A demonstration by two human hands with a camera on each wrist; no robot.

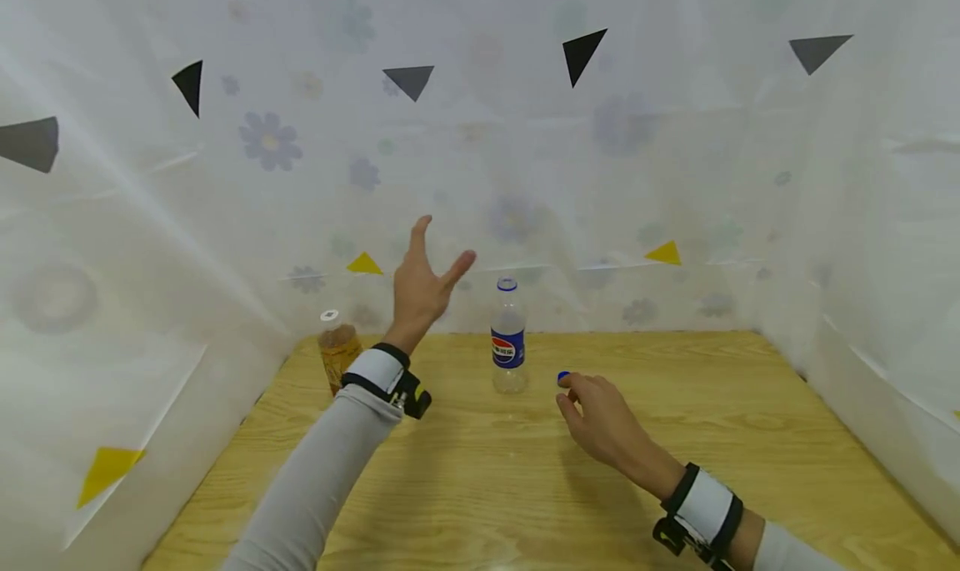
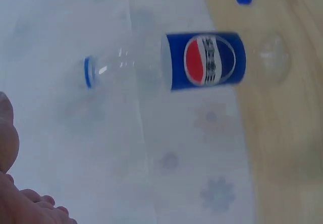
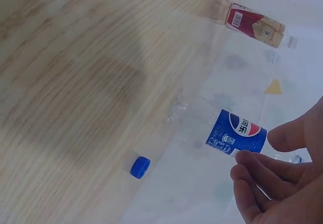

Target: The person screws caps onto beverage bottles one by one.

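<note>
A clear bottle with a blue label stands upright, uncapped, toward the back edge of a wooden table. A blue cap lies to its right, wood between them. A person's left hand is raised left of the bottle, fingers released and spread. The right hand, near the cap, has released, loosely bent fingers; beyond it, wood stretches to the right edge. An amber bottle stands near the left edge.

I wear a pale grey fabric left sleeve and a white, black-edged wristband carrying a small, boxy black camera; another pale grey sleeve, white, black-edged strap and black camera dress my right.
</note>
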